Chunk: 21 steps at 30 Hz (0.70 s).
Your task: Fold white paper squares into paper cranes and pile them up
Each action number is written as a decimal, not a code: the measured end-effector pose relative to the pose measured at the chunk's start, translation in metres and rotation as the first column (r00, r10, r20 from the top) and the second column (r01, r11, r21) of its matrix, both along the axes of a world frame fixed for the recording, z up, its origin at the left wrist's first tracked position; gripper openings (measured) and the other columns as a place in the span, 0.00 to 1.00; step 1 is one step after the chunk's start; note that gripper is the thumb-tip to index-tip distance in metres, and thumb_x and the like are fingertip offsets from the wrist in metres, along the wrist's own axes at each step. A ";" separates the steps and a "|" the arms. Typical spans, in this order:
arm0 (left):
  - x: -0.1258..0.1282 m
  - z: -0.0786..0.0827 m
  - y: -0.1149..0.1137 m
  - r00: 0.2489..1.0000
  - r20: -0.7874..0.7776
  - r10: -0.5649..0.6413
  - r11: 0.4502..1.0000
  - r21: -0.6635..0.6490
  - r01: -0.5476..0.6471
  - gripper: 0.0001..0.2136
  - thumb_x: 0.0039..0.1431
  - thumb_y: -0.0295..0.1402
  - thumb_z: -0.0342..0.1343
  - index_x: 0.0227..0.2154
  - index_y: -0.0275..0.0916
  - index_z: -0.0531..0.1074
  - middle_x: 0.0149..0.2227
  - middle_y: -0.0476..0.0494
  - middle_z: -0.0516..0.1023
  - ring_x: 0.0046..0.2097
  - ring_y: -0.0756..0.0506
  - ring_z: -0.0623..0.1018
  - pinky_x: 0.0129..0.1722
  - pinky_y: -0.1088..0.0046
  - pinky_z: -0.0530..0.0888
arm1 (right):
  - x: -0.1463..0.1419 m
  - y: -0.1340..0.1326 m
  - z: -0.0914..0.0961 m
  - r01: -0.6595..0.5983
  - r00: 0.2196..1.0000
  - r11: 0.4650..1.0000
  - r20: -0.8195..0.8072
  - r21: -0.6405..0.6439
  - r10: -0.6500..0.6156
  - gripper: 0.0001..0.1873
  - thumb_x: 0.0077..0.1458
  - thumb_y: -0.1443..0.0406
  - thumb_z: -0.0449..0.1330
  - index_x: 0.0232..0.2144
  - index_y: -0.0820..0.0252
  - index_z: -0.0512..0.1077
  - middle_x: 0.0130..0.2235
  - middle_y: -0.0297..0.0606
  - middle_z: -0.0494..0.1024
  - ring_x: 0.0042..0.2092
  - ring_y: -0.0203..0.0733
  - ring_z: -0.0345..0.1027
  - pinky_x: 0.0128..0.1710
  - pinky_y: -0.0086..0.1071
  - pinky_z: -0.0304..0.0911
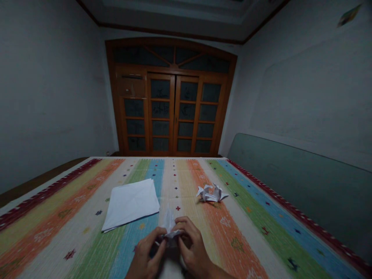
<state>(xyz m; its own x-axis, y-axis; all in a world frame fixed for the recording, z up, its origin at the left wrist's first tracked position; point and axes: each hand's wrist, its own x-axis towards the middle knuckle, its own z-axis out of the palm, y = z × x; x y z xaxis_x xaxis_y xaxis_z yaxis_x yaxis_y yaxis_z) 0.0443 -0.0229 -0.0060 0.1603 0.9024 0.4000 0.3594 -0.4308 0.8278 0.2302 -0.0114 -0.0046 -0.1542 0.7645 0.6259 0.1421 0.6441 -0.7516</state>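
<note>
My left hand [147, 252] and my right hand [192, 246] meet at the bottom centre, fingers pinched together on a small folded white paper piece [170, 226] that sticks up between them. A stack of flat white paper sheets [130, 203] lies just beyond my left hand on the striped cloth. Finished white folded paper figures [211, 193] sit beyond my right hand, further out on the cloth.
A colourful striped cloth [247, 224] covers the surface in front of me. A grey-green panel [290, 186] runs along the right side by the wall. A wooden glazed door [173, 112] stands at the far end of the dim room.
</note>
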 end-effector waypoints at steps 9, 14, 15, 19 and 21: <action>0.001 0.001 0.001 0.997 0.075 -0.010 0.996 -0.083 0.016 0.15 0.65 0.47 0.58 0.41 0.41 0.78 0.31 0.45 0.84 0.32 0.43 0.83 0.33 0.73 0.79 | -0.003 0.000 0.002 0.022 1.000 1.000 0.005 -0.016 -0.022 0.08 0.60 0.73 0.57 0.34 0.57 0.75 0.38 0.40 0.78 0.40 0.42 0.76 0.37 0.28 0.69; 0.002 0.009 0.002 0.994 0.094 -0.056 0.996 -0.057 0.062 0.14 0.64 0.45 0.58 0.39 0.40 0.81 0.36 0.43 0.86 0.37 0.41 0.84 0.39 0.72 0.80 | -0.005 0.000 -0.002 0.039 0.999 0.999 -0.013 0.019 -0.039 0.09 0.57 0.74 0.57 0.36 0.58 0.74 0.37 0.39 0.77 0.38 0.41 0.74 0.34 0.26 0.67; 0.002 0.011 0.002 0.994 0.089 -0.062 0.997 -0.047 0.066 0.13 0.64 0.44 0.58 0.37 0.40 0.81 0.35 0.44 0.86 0.35 0.42 0.84 0.37 0.73 0.79 | -0.005 0.000 -0.002 0.042 0.999 0.999 -0.022 0.028 -0.041 0.10 0.56 0.75 0.57 0.36 0.58 0.74 0.36 0.38 0.77 0.37 0.41 0.74 0.34 0.26 0.67; 0.002 0.015 -0.001 0.997 0.051 -0.062 0.997 -0.042 0.064 0.13 0.64 0.41 0.55 0.34 0.40 0.81 0.28 0.47 0.82 0.27 0.45 0.78 0.29 0.75 0.75 | -0.004 -0.002 0.001 0.006 0.999 1.000 -0.038 0.002 -0.006 0.12 0.51 0.76 0.56 0.32 0.57 0.74 0.38 0.39 0.77 0.36 0.39 0.73 0.32 0.26 0.66; 0.001 0.014 -0.003 0.997 0.037 -0.070 0.997 -0.036 0.071 0.13 0.66 0.41 0.54 0.35 0.40 0.81 0.27 0.48 0.81 0.27 0.46 0.77 0.29 0.75 0.73 | -0.004 -0.002 0.004 -0.016 0.999 1.000 -0.043 -0.026 0.014 0.12 0.51 0.76 0.56 0.32 0.57 0.75 0.39 0.39 0.77 0.35 0.38 0.73 0.30 0.25 0.65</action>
<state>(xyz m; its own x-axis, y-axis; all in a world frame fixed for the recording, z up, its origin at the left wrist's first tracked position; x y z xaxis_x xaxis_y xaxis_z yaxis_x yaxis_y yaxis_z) 0.0450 -0.0260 0.0084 0.2103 0.9038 0.3728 0.2991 -0.4225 0.8556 0.2264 -0.0139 -0.0010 -0.1390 0.7788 0.6117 0.0997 0.6255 -0.7738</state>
